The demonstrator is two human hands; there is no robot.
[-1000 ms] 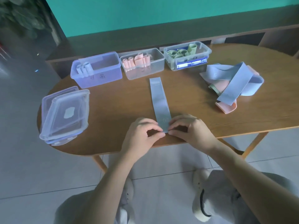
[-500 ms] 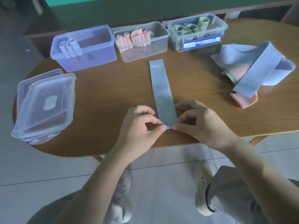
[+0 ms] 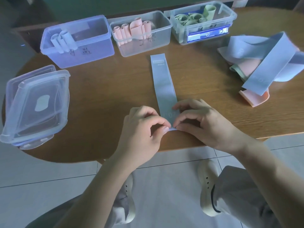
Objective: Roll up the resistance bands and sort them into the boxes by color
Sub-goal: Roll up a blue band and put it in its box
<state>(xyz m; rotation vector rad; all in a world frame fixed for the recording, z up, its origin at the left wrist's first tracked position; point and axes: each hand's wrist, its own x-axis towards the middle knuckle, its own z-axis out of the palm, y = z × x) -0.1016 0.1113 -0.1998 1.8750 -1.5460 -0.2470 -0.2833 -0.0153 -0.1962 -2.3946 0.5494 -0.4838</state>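
Nearest me, at six o'clock on the oval wooden worktop [image 3: 98, 99], the left hand [image 3: 144, 129] and right hand [image 3: 202, 122] pinch the near end of a flat pale-blue resistance band [image 3: 162, 83]; its rolling looks barely begun. At three o'clock a tangled heap of blue, pink and green bands [image 3: 263, 63] still waits. Farthest, toward twelve, the blue plastic box [image 3: 92, 51], clear box of pink rolls [image 3: 148, 46] and clear box of green rolls [image 3: 184, 33] are partly filled.

Grained wooden table [image 3: 115, 89], clear glossy plastic boxes [image 3: 141, 41], matt band [image 3: 162, 81].
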